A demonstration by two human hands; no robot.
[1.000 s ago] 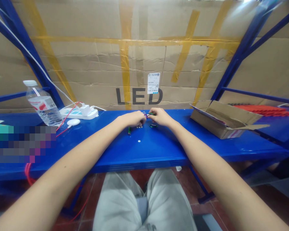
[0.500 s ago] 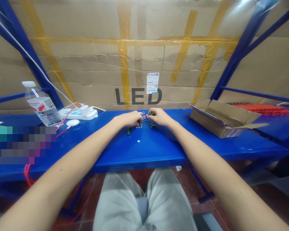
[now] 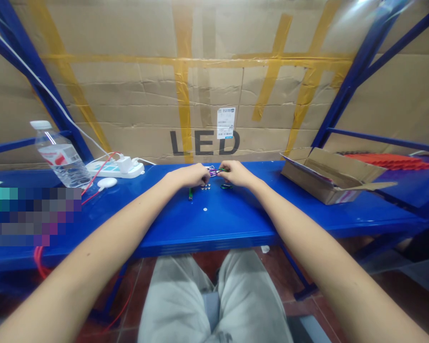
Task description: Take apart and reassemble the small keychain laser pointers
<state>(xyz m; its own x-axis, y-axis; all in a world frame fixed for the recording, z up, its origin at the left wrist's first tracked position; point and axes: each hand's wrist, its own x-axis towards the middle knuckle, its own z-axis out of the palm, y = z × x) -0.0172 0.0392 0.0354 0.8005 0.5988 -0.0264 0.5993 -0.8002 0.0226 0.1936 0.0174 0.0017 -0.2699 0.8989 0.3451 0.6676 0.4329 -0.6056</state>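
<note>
My left hand is closed at the back of the blue table, fingers curled down beside some small shiny purple pieces; what sits in its fingertips is hidden. Pinched in my right hand is a small green metal piece, which looks like a carabiner and touches or nearly touches the purple pieces. A dark green carabiner lies just below that hand. Several small silver rounds lie under my left fingers. To their left is a short green tube.
A white dot marks the blue tabletop. On the right stand an open cardboard box and red stacked pieces. A water bottle, power strip and white charging puck are at left. Cardboard backs the table.
My left hand has shifted slightly up and left, showing more of the silver rounds. The right hand stays almost still, its hold unchanged.
</note>
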